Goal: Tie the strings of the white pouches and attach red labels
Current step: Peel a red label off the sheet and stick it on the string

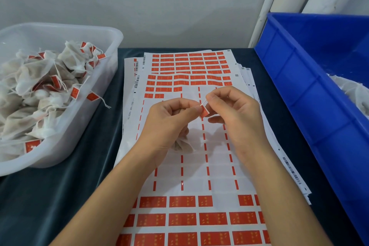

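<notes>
Over the label sheets, my left hand (169, 120) grips a white pouch (182, 145), which hangs below its palm. Its thumb and forefinger pinch a small red label (204, 111). My right hand (233, 114) pinches the pouch's white string (203, 103) just above the label, thumb against forefinger. The two hands meet at the label, fingertips nearly touching. Most of the pouch is hidden behind my left hand.
Sheets of red labels (191, 219), partly peeled, are stacked on the dark cloth-covered table (60, 189). A clear tub (99, 78) at the left holds several labelled pouches. A blue crate (299, 86) at the right holds white pouches (357, 94). A grey wall stands behind.
</notes>
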